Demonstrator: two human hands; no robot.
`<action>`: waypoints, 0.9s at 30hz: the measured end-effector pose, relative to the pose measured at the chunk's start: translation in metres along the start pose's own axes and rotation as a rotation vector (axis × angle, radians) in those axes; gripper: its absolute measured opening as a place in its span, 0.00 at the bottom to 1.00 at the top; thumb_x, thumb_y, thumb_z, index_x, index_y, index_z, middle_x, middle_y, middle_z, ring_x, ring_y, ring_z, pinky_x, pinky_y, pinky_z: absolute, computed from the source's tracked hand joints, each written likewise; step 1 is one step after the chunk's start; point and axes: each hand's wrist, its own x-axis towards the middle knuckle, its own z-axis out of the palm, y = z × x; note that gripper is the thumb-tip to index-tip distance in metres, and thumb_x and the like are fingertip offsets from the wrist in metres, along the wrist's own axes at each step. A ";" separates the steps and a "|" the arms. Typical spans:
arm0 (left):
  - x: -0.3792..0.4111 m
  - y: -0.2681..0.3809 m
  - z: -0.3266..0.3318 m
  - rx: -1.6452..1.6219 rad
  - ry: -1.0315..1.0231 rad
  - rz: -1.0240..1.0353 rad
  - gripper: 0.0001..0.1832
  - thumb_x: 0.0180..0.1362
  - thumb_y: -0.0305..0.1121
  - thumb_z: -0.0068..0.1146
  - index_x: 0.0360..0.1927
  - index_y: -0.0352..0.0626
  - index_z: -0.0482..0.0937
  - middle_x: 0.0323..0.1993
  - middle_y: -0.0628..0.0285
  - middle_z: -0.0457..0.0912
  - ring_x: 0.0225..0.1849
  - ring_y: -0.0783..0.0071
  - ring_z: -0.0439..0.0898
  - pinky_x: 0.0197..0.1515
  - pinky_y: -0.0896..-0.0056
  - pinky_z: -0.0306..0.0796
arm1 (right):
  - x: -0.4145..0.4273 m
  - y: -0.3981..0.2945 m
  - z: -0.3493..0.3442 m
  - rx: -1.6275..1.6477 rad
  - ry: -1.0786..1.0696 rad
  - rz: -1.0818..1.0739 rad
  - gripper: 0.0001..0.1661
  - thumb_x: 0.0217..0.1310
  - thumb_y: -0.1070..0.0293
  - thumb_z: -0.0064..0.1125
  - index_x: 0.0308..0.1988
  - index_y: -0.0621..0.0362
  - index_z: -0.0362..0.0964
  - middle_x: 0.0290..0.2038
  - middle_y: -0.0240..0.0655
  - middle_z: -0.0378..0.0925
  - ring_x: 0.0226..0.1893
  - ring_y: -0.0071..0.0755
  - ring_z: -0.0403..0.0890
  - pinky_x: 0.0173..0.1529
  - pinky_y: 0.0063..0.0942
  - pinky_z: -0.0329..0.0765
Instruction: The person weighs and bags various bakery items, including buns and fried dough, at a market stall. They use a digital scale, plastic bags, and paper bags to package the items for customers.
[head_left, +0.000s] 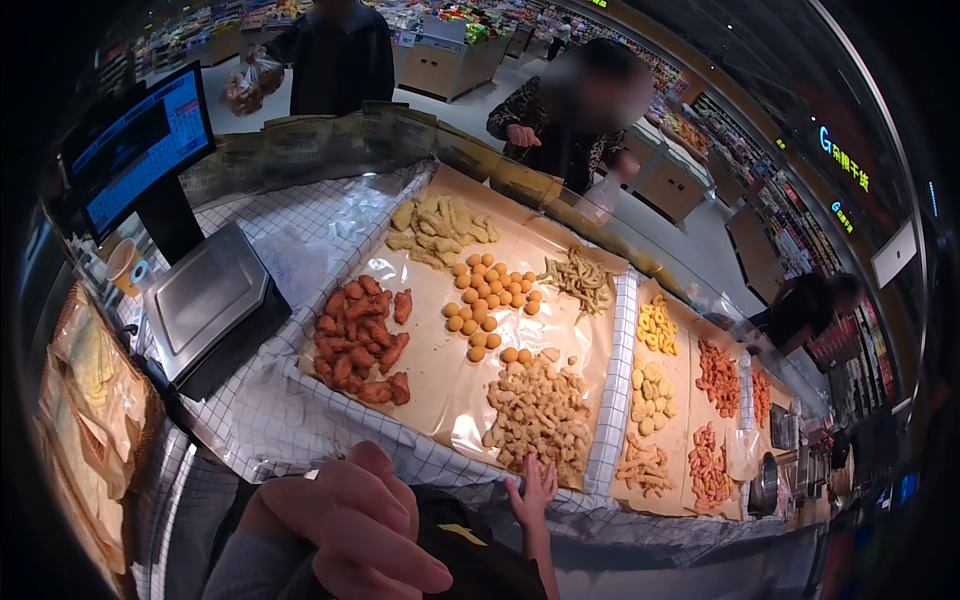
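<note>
My left hand (367, 517) is raised close to the camera with its fingers curled in, and nothing shows between them. Lower down and further off, my right hand (531, 491) has its fingers spread at the front edge of a paper-lined display tray (427, 375). Its fingertips are at a heap of small breaded fried pieces (540, 409); whether they touch is hard to tell. Fried chicken wings (360, 341), round orange-brown balls (487, 289), pale battered pieces (442, 225) and thin fried strips (579, 281) lie elsewhere in this tray.
Left stand a metal-topped scale (210, 300), a screen (139, 150) and a paper cup (126, 266). A second tray with yellow rings (657, 326) and other fried snacks adjoins on the right. Beyond the low barrier (525, 176), one person (570, 127) holds a clear bag (602, 196); another (341, 60) carries a filled bag (253, 81).
</note>
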 end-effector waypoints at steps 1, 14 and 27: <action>-0.004 -0.001 -0.002 -0.006 -0.009 -0.028 0.07 0.46 0.51 0.71 0.28 0.72 0.83 0.39 0.77 0.74 0.48 0.69 0.64 0.55 0.60 0.56 | 0.000 0.001 0.001 0.007 0.000 0.005 0.43 0.64 0.43 0.54 0.72 0.48 0.53 0.73 0.31 0.56 0.76 0.48 0.41 0.72 0.53 0.34; 0.005 -0.003 -0.007 -0.189 -0.118 -0.159 0.11 0.45 0.51 0.73 0.26 0.63 0.84 0.36 0.69 0.75 0.38 0.69 0.64 0.42 0.64 0.52 | 0.000 0.003 0.005 -0.050 0.047 -0.012 0.36 0.69 0.46 0.46 0.70 0.48 0.57 0.69 0.32 0.63 0.73 0.46 0.50 0.71 0.50 0.39; -0.002 -0.010 -0.013 -0.173 -0.183 -0.030 0.13 0.47 0.54 0.71 0.34 0.65 0.86 0.34 0.69 0.73 0.40 0.73 0.67 0.44 0.64 0.53 | -0.001 0.005 0.004 -0.011 0.039 0.010 0.36 0.69 0.44 0.45 0.70 0.47 0.58 0.67 0.33 0.66 0.73 0.42 0.51 0.70 0.50 0.39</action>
